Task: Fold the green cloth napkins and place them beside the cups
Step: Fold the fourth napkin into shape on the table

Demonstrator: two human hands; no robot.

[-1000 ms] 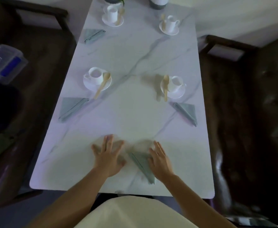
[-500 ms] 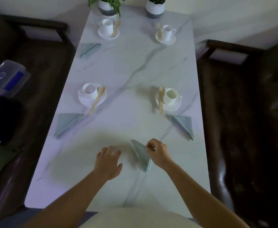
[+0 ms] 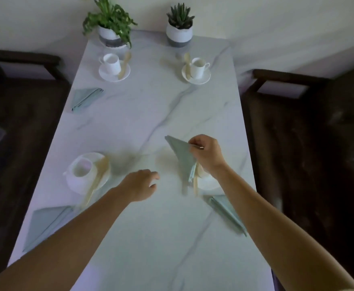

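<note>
Green and folded to a triangle, the napkin (image 3: 180, 156) hangs clear of the surface (image 3: 161, 238), pinched at its upper edge by the fingers (image 3: 192, 142) of my right hand (image 3: 207, 156). I judge the folding done and the carrying in hand. The far right cup (image 3: 199, 68) is the only one I see with no cloth near it, so the next move calls for a long forward reach and a flat lay just beside its saucer (image 3: 201, 79), clear of the spoon (image 3: 187, 66). My left hand (image 3: 139, 184) hovers low, loosely curled, holding nothing.
</note>
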